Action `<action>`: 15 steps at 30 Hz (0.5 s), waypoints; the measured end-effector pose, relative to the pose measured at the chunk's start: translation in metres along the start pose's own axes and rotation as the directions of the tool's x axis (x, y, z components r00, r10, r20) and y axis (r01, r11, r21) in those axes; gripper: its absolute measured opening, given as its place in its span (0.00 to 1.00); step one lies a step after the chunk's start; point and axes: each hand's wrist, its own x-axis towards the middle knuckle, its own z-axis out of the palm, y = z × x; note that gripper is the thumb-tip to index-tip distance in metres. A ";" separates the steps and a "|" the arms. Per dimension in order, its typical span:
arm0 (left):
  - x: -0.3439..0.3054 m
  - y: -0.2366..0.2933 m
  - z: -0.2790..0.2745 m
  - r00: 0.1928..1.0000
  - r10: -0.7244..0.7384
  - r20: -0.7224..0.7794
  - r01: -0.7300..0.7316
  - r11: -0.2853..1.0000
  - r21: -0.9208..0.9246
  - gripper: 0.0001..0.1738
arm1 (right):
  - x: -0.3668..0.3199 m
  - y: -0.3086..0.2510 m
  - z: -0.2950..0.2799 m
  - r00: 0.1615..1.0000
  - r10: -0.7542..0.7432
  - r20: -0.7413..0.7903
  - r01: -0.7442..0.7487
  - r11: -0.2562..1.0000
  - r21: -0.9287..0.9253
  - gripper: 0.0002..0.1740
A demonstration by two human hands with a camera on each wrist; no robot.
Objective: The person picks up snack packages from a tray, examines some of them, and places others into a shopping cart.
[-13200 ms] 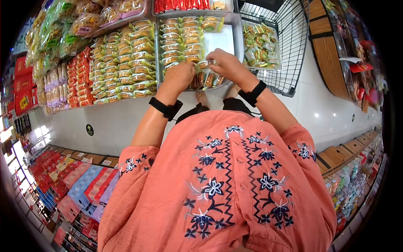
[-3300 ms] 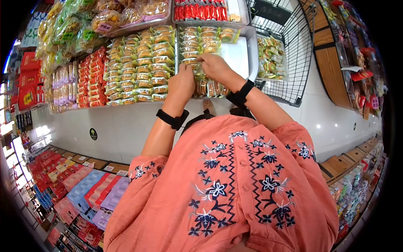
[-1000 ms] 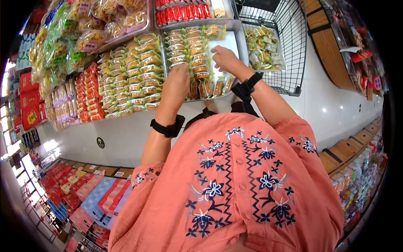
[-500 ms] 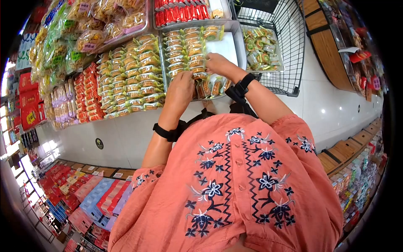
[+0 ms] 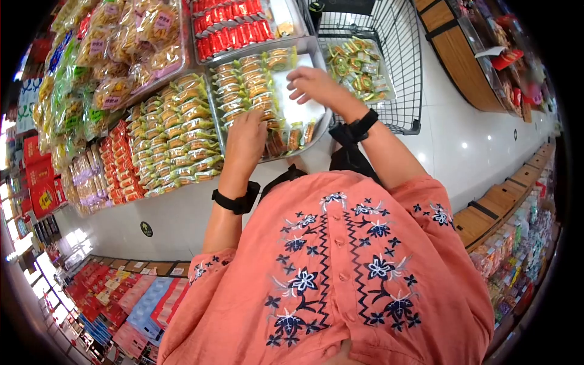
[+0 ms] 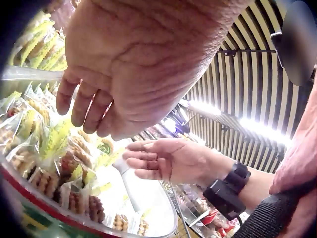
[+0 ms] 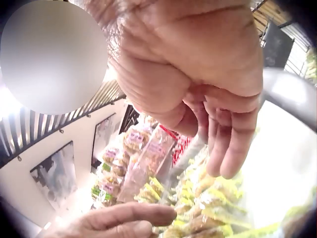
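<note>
Wrapped round biscuits [image 5: 260, 91] stand in rows in a clear bin [image 5: 322, 55], with a white sheet [image 5: 304, 109] bare on its right side. The left hand [image 5: 246, 141] is over the near end of the rows, its fingers loosely extended in the left wrist view [image 6: 133, 64]. Over the white sheet hovers the right hand [image 5: 317, 90], fingers loosely bent and holding nothing, as the right wrist view [image 7: 198, 74] also shows. Several packets [image 5: 294, 136] lean along the bin's near edge. Whether the left fingertips touch a packet, I cannot tell.
A shopping cart [image 5: 404, 73] stands to the right with a bag of green-wrapped packets [image 5: 362, 70]. Left of the bin are more wrapped biscuits [image 5: 182, 128]; red packets [image 5: 234, 33] lie behind it. Bagged snacks [image 5: 112, 61] are piled at the back left.
The right hand has moved off the biscuit rows to over the white sheet, and its fingers have spread. The left hand has shifted slightly. The whole head view has shifted a little.
</note>
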 end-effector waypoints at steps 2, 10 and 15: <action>0.009 0.007 0.003 1.000 -0.002 -0.012 0.002 1.000 0.000 0.17 | -0.014 -0.016 -0.030 0.995 -0.025 -0.093 0.031 0.998 0.054 0.20; 0.048 0.056 0.036 0.995 -0.059 -0.077 0.045 0.986 -0.163 0.14 | -0.026 0.028 -0.197 0.877 0.041 -0.478 0.081 0.969 0.233 0.20; 0.078 0.097 0.069 0.990 -0.136 -0.029 0.127 0.969 -0.210 0.13 | -0.015 0.079 -0.264 0.862 0.185 -0.473 -0.045 0.955 0.293 0.17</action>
